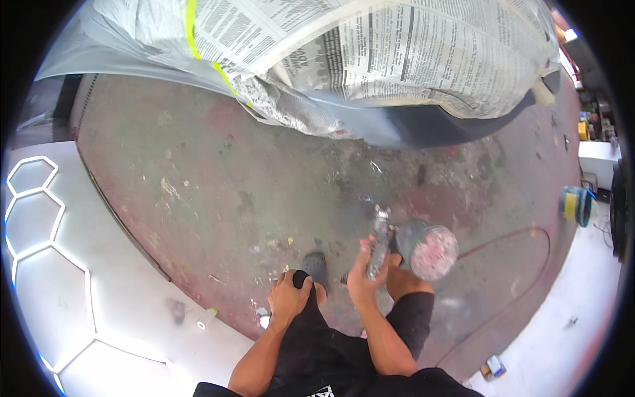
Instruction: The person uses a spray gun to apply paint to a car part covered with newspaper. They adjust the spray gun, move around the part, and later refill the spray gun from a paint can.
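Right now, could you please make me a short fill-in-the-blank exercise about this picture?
1. The right hand grips the spray gun, whose speckled cup shows to that hand's ____.
2. The left hand rests on the ____ knee.
3. The large object ahead is covered partly with plastic sheeting and partly with printed sheets of ____.
4. The glowing white lines at left form six-sided shapes, or ____.

Missing words: right; left; newspaper; hexagons.

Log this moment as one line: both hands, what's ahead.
left hand: on left knee | right hand: holding spray gun | ahead: newspaper-masked surface
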Demonstrator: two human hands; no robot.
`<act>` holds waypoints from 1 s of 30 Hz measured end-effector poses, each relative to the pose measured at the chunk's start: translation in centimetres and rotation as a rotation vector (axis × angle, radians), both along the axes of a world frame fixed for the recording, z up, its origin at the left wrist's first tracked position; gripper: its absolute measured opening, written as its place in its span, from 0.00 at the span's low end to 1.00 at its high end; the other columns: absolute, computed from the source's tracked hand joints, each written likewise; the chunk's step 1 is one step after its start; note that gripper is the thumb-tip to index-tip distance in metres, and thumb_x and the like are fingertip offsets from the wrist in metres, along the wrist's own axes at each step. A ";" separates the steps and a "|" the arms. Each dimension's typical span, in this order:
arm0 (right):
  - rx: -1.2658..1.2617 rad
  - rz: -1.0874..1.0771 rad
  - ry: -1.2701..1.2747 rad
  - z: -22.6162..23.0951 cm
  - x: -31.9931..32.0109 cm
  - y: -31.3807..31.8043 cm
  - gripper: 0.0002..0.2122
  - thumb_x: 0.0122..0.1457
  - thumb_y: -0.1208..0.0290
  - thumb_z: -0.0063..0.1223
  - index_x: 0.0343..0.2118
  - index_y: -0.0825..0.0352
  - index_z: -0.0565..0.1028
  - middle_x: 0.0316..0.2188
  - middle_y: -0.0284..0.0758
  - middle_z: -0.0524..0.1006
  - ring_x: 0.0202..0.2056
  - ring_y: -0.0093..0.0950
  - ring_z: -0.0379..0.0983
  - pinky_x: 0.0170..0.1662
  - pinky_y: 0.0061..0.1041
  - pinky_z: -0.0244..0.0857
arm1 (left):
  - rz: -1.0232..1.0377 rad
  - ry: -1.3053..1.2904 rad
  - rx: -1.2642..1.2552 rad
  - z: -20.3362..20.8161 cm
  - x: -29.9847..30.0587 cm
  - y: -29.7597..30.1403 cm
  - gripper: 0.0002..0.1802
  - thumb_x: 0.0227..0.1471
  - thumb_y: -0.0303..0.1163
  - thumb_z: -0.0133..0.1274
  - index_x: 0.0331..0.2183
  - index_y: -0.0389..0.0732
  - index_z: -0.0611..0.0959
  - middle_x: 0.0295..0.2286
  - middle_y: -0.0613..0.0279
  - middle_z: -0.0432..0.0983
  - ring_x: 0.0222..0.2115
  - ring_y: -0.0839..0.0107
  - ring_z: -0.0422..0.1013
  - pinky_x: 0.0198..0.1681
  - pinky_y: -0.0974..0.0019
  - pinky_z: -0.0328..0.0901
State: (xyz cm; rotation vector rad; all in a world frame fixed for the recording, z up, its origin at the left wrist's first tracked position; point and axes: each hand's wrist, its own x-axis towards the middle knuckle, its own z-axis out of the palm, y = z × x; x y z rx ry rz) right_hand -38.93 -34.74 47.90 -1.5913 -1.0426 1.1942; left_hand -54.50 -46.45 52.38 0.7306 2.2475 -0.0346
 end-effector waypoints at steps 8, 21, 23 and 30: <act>0.075 0.094 -0.054 9.0 -7.7 1.7 0.14 0.79 0.69 0.60 0.60 0.71 0.78 0.45 0.31 0.85 0.46 0.20 0.80 0.50 0.24 0.73 | 0.002 -0.171 -0.010 5.6 0.3 -9.0 0.41 0.64 0.57 0.63 0.67 0.38 0.80 0.63 0.37 0.78 0.65 0.36 0.73 0.69 0.40 0.68; -0.016 -0.015 -0.162 13.5 -9.3 3.8 0.19 0.76 0.55 0.66 0.51 0.70 0.81 0.27 0.29 0.76 0.30 0.22 0.70 0.34 0.30 0.66 | 0.004 -0.308 0.018 10.4 -3.0 -18.9 0.39 0.68 0.51 0.61 0.69 0.36 0.77 0.66 0.38 0.75 0.67 0.38 0.71 0.70 0.43 0.67; -0.081 0.028 -0.133 14.9 -8.5 3.4 0.19 0.77 0.54 0.65 0.48 0.69 0.81 0.26 0.28 0.75 0.30 0.21 0.68 0.34 0.30 0.65 | -0.009 -0.313 -0.018 11.1 -3.1 -19.2 0.39 0.68 0.51 0.60 0.69 0.36 0.77 0.66 0.37 0.75 0.66 0.37 0.71 0.70 0.43 0.67; 0.068 -0.025 -0.217 19.7 -3.3 1.1 0.18 0.76 0.58 0.66 0.53 0.70 0.82 0.27 0.28 0.75 0.30 0.20 0.69 0.34 0.29 0.65 | -0.206 -0.342 0.018 13.4 -1.6 -19.5 0.38 0.67 0.50 0.61 0.68 0.35 0.78 0.63 0.33 0.78 0.64 0.34 0.73 0.69 0.41 0.68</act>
